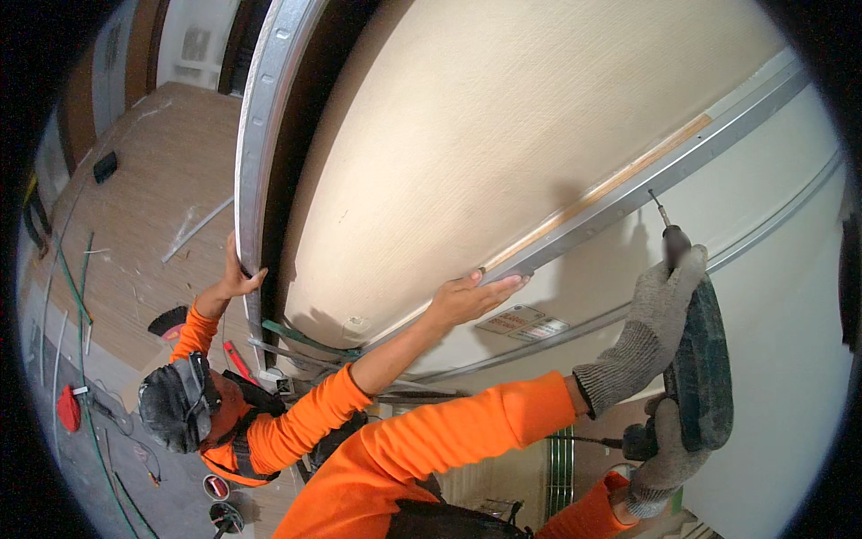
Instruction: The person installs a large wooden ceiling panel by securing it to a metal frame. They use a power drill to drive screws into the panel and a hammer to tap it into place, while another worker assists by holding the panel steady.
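A dark green power drill point(706, 368) points up and away from me at the right. My left hand point(660, 301), in a grey knit glove, is closed around its front end, just behind the black chuck. Lower down, my right hand point(669, 458), gloved too, is wrapped around the rear handle. The thin drill bit point(658, 204) meets the long grey metal channel point(611, 212), which runs along the white wall panel. I cannot tell how deep the tip sits. A co-worker's bare hand point(471, 298) presses on the channel's near end.
The co-worker, in a dark cap point(171, 404) and orange sleeves, grips an upright metal stud point(258, 162) with the other hand. Green cable point(83, 359), a brush point(167, 322) and a metal strip point(197, 230) lie on the floor. Below the co-worker stands a bucket point(226, 517).
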`<action>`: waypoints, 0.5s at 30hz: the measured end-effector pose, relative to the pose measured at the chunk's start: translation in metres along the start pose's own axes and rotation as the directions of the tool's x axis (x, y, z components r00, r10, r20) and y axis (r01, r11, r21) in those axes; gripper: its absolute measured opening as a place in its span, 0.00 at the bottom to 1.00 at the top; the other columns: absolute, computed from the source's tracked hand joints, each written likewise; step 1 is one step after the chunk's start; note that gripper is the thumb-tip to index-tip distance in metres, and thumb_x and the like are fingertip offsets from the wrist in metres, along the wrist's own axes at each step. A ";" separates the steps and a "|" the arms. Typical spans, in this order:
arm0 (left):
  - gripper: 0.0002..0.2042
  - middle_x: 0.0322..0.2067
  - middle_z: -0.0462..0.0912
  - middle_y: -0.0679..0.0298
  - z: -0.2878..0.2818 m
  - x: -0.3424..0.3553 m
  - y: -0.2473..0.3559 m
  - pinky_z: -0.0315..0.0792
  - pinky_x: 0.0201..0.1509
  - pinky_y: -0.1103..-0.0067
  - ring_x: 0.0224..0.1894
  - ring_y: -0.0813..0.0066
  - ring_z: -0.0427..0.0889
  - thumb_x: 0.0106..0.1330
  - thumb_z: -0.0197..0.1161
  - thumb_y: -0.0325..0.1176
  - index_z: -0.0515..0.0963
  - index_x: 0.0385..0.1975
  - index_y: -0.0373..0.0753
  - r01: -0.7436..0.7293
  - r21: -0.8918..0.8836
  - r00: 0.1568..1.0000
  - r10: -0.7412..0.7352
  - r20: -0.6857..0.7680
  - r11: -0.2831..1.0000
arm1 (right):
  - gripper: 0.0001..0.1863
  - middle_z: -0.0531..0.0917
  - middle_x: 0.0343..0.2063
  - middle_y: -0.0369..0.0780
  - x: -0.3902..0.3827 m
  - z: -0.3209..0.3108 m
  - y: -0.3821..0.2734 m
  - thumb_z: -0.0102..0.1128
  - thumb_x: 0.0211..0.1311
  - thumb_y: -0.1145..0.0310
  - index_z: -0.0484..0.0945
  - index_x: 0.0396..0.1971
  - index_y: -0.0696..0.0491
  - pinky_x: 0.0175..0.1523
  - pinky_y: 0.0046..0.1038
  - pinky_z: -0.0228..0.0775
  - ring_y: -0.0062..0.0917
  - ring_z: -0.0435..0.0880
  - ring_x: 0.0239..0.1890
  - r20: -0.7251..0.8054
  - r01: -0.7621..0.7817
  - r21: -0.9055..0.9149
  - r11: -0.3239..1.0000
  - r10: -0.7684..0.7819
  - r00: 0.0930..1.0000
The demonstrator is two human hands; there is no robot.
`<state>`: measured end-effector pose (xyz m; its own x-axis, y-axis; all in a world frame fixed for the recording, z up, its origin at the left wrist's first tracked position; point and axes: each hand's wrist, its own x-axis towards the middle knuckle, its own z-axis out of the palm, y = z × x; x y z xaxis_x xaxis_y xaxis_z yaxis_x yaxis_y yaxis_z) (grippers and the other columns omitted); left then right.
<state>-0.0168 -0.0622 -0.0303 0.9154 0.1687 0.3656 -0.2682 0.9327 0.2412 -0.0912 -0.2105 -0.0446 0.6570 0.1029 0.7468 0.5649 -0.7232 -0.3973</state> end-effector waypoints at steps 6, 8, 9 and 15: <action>0.23 0.23 0.69 0.70 0.007 -0.014 0.032 0.70 0.27 0.81 0.23 0.82 0.72 0.70 0.51 0.58 0.71 0.32 0.39 0.067 -0.035 0.995 -0.069 -0.069 0.997 | 0.13 0.83 0.25 0.38 0.001 0.003 -0.024 0.68 0.49 0.68 0.81 0.34 0.59 0.31 0.25 0.73 0.22 0.80 0.25 0.043 0.035 -0.025 0.999 -0.034 0.999; 0.23 0.23 0.68 0.71 -0.002 -0.009 0.009 0.70 0.29 0.82 0.25 0.82 0.70 0.71 0.49 0.58 0.71 0.33 0.40 0.210 -0.087 0.976 -0.214 -0.035 0.974 | 0.19 0.83 0.29 0.40 -0.005 -0.003 -0.019 0.68 0.46 0.70 0.78 0.40 0.59 0.35 0.27 0.73 0.25 0.80 0.28 0.059 -0.063 0.027 0.998 0.061 0.996; 0.24 0.24 0.67 0.70 -0.006 -0.003 -0.002 0.70 0.29 0.82 0.25 0.82 0.70 0.71 0.49 0.59 0.71 0.33 0.40 0.182 -0.101 0.982 -0.186 -0.024 0.978 | 0.26 0.83 0.32 0.40 -0.006 -0.006 -0.004 0.68 0.43 0.72 0.75 0.47 0.60 0.39 0.28 0.73 0.27 0.80 0.32 0.051 -0.063 0.018 0.998 0.062 0.997; 0.24 0.25 0.67 0.69 -0.001 -0.018 0.015 0.70 0.30 0.81 0.26 0.82 0.69 0.72 0.48 0.60 0.69 0.32 0.41 0.036 -0.082 0.999 -0.038 -0.017 0.996 | 0.36 0.81 0.45 0.43 -0.004 -0.012 0.027 0.70 0.41 0.71 0.71 0.57 0.59 0.49 0.29 0.73 0.30 0.81 0.41 0.039 0.084 -0.098 0.992 -0.080 0.996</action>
<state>-0.0370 -0.0508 -0.0344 0.9298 0.1390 0.3408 -0.2095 0.9611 0.1797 -0.0843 -0.2388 -0.0521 0.6287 0.1875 0.7547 0.5662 -0.7756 -0.2789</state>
